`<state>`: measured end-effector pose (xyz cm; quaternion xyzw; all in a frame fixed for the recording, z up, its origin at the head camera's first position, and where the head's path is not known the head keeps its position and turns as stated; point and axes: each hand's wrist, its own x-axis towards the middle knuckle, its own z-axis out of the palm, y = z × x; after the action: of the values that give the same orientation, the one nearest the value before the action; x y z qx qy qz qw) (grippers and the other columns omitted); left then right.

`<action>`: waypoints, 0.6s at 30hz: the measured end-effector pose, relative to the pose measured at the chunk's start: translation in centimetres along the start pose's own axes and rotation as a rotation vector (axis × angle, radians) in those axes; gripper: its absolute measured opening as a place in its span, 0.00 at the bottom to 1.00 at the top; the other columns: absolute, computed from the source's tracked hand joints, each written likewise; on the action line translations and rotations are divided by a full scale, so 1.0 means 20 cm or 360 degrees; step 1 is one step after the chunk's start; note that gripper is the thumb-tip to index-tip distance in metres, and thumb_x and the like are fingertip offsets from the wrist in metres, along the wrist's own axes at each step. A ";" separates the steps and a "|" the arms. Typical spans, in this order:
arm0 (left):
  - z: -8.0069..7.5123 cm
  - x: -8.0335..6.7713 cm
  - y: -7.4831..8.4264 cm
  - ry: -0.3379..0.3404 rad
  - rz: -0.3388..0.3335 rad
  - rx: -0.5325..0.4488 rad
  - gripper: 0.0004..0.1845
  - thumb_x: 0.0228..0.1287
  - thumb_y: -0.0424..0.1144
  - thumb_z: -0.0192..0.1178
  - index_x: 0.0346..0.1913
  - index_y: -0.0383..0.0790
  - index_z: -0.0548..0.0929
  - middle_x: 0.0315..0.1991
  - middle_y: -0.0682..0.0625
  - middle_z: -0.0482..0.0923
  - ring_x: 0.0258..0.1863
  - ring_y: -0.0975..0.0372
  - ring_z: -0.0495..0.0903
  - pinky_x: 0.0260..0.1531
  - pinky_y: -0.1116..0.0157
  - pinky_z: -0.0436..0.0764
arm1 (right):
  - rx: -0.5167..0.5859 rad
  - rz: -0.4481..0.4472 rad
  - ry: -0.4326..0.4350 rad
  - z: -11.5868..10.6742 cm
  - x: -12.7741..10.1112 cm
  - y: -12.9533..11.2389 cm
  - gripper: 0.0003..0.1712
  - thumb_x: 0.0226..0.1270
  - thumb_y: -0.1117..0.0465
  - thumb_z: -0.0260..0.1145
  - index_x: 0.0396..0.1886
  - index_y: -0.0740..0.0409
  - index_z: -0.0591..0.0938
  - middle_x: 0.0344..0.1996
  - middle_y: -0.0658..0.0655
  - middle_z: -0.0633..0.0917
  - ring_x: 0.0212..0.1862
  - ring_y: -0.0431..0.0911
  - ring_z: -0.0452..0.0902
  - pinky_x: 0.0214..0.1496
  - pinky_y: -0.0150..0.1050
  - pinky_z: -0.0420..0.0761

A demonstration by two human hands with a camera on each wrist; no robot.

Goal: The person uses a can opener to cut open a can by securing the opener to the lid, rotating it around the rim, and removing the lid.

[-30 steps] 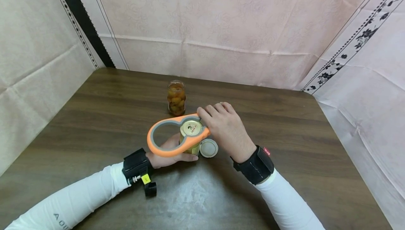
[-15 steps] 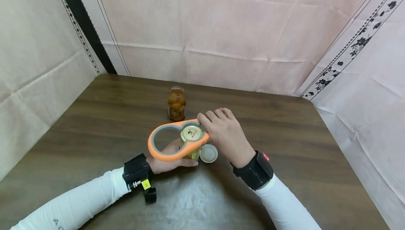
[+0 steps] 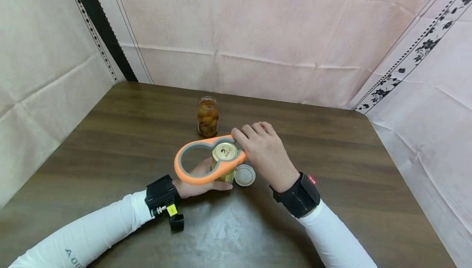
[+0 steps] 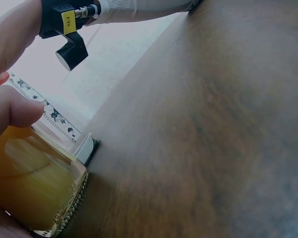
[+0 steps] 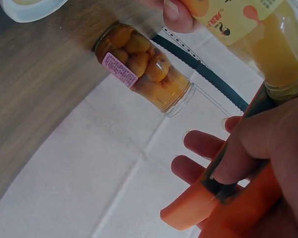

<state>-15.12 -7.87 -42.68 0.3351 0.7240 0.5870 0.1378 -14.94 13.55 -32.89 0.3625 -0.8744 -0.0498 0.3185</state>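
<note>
A jar with a gold lid (image 3: 225, 152) and yellow contents (image 4: 35, 183) stands on the brown table (image 3: 332, 157). My left hand (image 3: 199, 182) grips its body from the near side, with the thumb (image 4: 12, 111) on the glass. An orange jar opener with a grey lining (image 3: 191, 178) lies over the lid, its smaller ring around it. My right hand (image 3: 254, 143) grips the opener's right end (image 5: 223, 203), fingers curled over it. The jar's label (image 5: 238, 15) shows in the right wrist view.
A loose round lid (image 3: 245, 175) lies on the table just right of the held jar. An open jar of orange fruit (image 3: 207, 117) (image 5: 144, 69) stands behind the hands. Pink cloth walls (image 3: 258, 34) enclose the table on three sides.
Hands, jar and opener keep nearly the same pose. Only the head view has shifted slightly.
</note>
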 end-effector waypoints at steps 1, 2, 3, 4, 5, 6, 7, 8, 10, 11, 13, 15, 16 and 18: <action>0.00 0.00 0.00 -0.0006 -0.0008 -0.0007 0.51 0.61 0.37 0.72 0.81 0.60 0.52 0.81 0.60 0.51 0.79 0.64 0.52 0.73 0.73 0.60 | -0.0001 -0.0001 -0.0003 0.00 0.00 0.00 0.14 0.68 0.64 0.70 0.50 0.53 0.78 0.39 0.51 0.84 0.45 0.49 0.81 0.60 0.45 0.79; 0.00 0.00 0.00 -0.0006 -0.0016 -0.0017 0.51 0.61 0.37 0.72 0.81 0.59 0.52 0.81 0.60 0.51 0.79 0.63 0.52 0.73 0.73 0.60 | 0.0000 -0.0001 -0.0002 0.00 0.00 0.00 0.14 0.68 0.63 0.70 0.50 0.53 0.78 0.39 0.51 0.84 0.45 0.49 0.81 0.60 0.45 0.78; 0.00 0.00 0.00 -0.0011 -0.0025 -0.0024 0.50 0.62 0.37 0.71 0.81 0.59 0.52 0.81 0.60 0.51 0.79 0.63 0.51 0.73 0.74 0.60 | 0.0003 -0.0002 0.0000 0.00 0.00 0.00 0.14 0.68 0.63 0.70 0.50 0.53 0.78 0.39 0.51 0.84 0.45 0.49 0.81 0.60 0.45 0.78; 0.00 0.00 0.00 -0.0012 -0.0029 -0.0025 0.50 0.61 0.37 0.72 0.81 0.60 0.52 0.81 0.60 0.51 0.79 0.63 0.51 0.73 0.74 0.60 | 0.0002 -0.0003 0.0007 0.00 0.00 0.00 0.14 0.68 0.63 0.70 0.50 0.53 0.78 0.39 0.51 0.84 0.45 0.49 0.81 0.60 0.45 0.78; 0.00 0.00 0.00 -0.0011 -0.0029 -0.0020 0.50 0.61 0.37 0.72 0.81 0.60 0.53 0.81 0.60 0.51 0.79 0.63 0.51 0.73 0.74 0.60 | 0.0004 -0.0004 0.0010 0.00 0.00 0.00 0.14 0.68 0.63 0.70 0.50 0.53 0.78 0.39 0.51 0.84 0.45 0.49 0.81 0.60 0.45 0.78; 0.00 0.00 0.00 -0.0013 -0.0026 -0.0016 0.50 0.61 0.38 0.72 0.81 0.60 0.53 0.81 0.60 0.51 0.79 0.63 0.52 0.73 0.74 0.60 | 0.0005 -0.0005 0.0012 0.00 0.01 0.00 0.14 0.68 0.63 0.70 0.50 0.52 0.78 0.39 0.51 0.84 0.45 0.49 0.81 0.60 0.45 0.78; 0.00 0.00 0.00 -0.0016 -0.0025 -0.0014 0.50 0.62 0.38 0.72 0.81 0.60 0.52 0.81 0.60 0.51 0.79 0.63 0.52 0.73 0.74 0.60 | 0.0007 -0.0007 0.0016 0.00 0.01 0.00 0.14 0.68 0.63 0.70 0.50 0.52 0.78 0.39 0.51 0.84 0.45 0.49 0.81 0.60 0.45 0.78; 0.00 0.00 0.00 -0.0019 -0.0025 -0.0009 0.51 0.62 0.38 0.71 0.81 0.60 0.52 0.81 0.61 0.50 0.79 0.63 0.51 0.73 0.74 0.60 | 0.0010 -0.0009 0.0021 0.00 0.01 0.00 0.14 0.68 0.62 0.70 0.50 0.52 0.79 0.39 0.51 0.84 0.45 0.49 0.81 0.60 0.46 0.79; 0.00 0.00 -0.01 -0.0024 -0.0028 -0.0005 0.51 0.62 0.38 0.71 0.81 0.60 0.52 0.81 0.61 0.50 0.79 0.64 0.51 0.73 0.73 0.60 | 0.0014 -0.0011 0.0027 0.00 0.01 0.00 0.14 0.68 0.62 0.71 0.50 0.52 0.79 0.39 0.51 0.84 0.45 0.49 0.81 0.60 0.46 0.78; 0.00 0.00 -0.01 -0.0030 -0.0031 -0.0008 0.50 0.62 0.37 0.71 0.81 0.60 0.52 0.81 0.61 0.50 0.79 0.64 0.51 0.73 0.73 0.60 | 0.0016 -0.0011 0.0025 0.00 0.01 0.00 0.14 0.68 0.62 0.70 0.50 0.52 0.79 0.39 0.51 0.84 0.45 0.49 0.81 0.60 0.46 0.78; 0.00 0.00 -0.01 -0.0047 -0.0051 -0.0055 0.49 0.63 0.35 0.70 0.80 0.61 0.53 0.81 0.62 0.51 0.79 0.64 0.51 0.74 0.71 0.60 | 0.0020 -0.0012 0.0028 0.01 0.01 0.01 0.14 0.68 0.62 0.70 0.50 0.52 0.79 0.39 0.51 0.84 0.45 0.49 0.81 0.60 0.46 0.78; 0.00 0.01 -0.01 -0.0059 -0.0068 -0.0087 0.48 0.63 0.33 0.69 0.80 0.62 0.54 0.81 0.62 0.53 0.79 0.64 0.52 0.74 0.70 0.60 | 0.0022 -0.0013 0.0033 0.01 0.01 0.01 0.13 0.68 0.63 0.70 0.50 0.52 0.79 0.39 0.51 0.84 0.45 0.49 0.80 0.60 0.46 0.78; 0.00 0.01 -0.01 -0.0064 -0.0077 -0.0101 0.48 0.63 0.32 0.69 0.80 0.62 0.55 0.80 0.62 0.53 0.79 0.65 0.52 0.74 0.70 0.60 | 0.0017 -0.0014 0.0034 0.01 0.01 0.01 0.13 0.69 0.64 0.69 0.50 0.52 0.79 0.39 0.51 0.84 0.45 0.49 0.80 0.60 0.45 0.78; 0.00 0.02 -0.01 -0.0064 -0.0085 -0.0122 0.49 0.63 0.30 0.69 0.79 0.62 0.55 0.80 0.62 0.54 0.79 0.64 0.53 0.75 0.68 0.60 | 0.0008 -0.0016 0.0041 0.01 0.01 0.01 0.12 0.69 0.65 0.68 0.49 0.53 0.79 0.39 0.51 0.84 0.45 0.49 0.80 0.60 0.45 0.78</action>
<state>-15.43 -7.58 -42.80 0.3218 0.7068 0.6036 0.1808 -15.27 13.52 -32.88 0.3684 -0.8685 -0.0446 0.3287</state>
